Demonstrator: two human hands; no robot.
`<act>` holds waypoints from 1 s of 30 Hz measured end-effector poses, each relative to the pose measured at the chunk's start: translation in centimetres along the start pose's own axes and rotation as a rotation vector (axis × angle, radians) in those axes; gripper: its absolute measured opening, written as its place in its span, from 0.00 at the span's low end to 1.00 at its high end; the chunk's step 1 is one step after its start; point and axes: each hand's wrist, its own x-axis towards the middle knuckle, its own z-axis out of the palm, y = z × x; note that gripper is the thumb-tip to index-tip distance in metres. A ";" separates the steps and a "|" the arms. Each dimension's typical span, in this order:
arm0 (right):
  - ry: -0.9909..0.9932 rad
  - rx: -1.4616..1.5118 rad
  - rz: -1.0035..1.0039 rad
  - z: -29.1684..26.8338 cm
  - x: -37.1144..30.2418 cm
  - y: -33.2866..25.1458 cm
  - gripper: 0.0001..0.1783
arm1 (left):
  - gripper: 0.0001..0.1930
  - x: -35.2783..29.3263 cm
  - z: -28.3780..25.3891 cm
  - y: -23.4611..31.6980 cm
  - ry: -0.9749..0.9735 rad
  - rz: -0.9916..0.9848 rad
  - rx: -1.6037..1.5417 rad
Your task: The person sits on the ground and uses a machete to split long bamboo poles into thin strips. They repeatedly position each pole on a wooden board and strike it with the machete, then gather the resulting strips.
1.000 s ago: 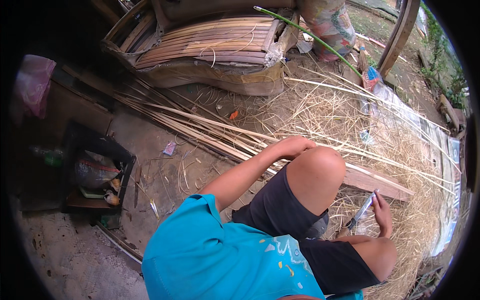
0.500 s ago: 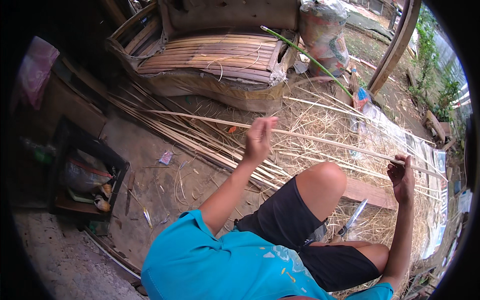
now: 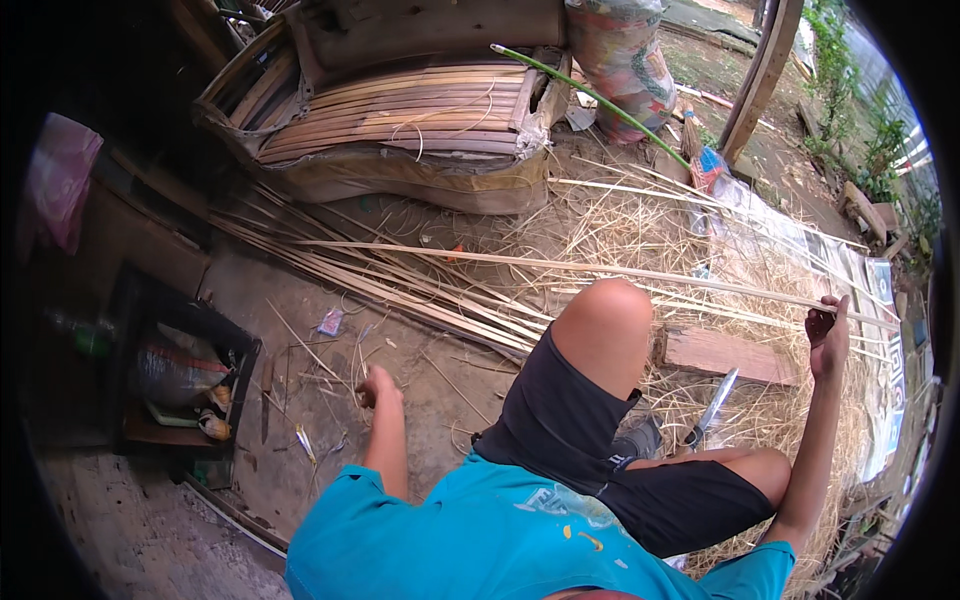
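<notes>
My right hand [image 3: 828, 340] is closed around a long pale bamboo strip [image 3: 600, 268] near its right end. The strip slants across above my raised knee, its far left end over a bundle of similar strips [image 3: 440, 310] on the ground. Low on the left, my left hand [image 3: 380, 388] is away from the long strip, close to the dirt floor, its fingers curled together. A thin strip [image 3: 300, 338] runs up to those fingers; whether they grip it is unclear. A knife [image 3: 716, 402] with a bright blade lies beside my folded leg, next to a wooden block [image 3: 728, 355].
Curly shavings [image 3: 620, 225] cover the ground and a pale sheet [image 3: 870, 410] at right. A worn sofa [image 3: 400, 115] with a slatted seat stands behind, beside a stuffed sack [image 3: 622, 70] and a leaning green pole [image 3: 600, 100]. A black-framed box [image 3: 180, 370] stands at left.
My left hand has moved from beside the long strip down and left toward the floor. Thin strips now show near it. My right hand still holds the long strip; the view has shifted slightly.
</notes>
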 end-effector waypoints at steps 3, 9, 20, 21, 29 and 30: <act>0.035 -0.012 -0.029 -1.4 -0.2 -0.8 0.23 | 0.38 -6.8 2.4 3.8 -0.320 0.744 0.110; 0.083 0.055 -0.102 -2.5 -0.9 -1.3 0.21 | 0.30 -15.0 9.1 10.2 -0.536 1.384 0.083; 0.244 -0.061 -0.036 -3.4 -1.6 -1.3 0.25 | 0.14 -21.1 8.6 10.0 -1.307 0.538 -0.467; 0.258 -0.065 -0.005 -3.0 -1.4 -0.6 0.25 | 0.14 -20.9 7.9 10.5 -1.268 0.469 -0.488; 0.300 0.029 0.116 -3.4 -0.9 -0.4 0.25 | 0.07 -24.8 2.0 12.1 -1.148 0.546 -0.602; 0.300 0.089 0.130 -3.1 -0.9 -0.5 0.24 | 0.07 -25.8 1.1 12.3 -1.161 0.596 -0.617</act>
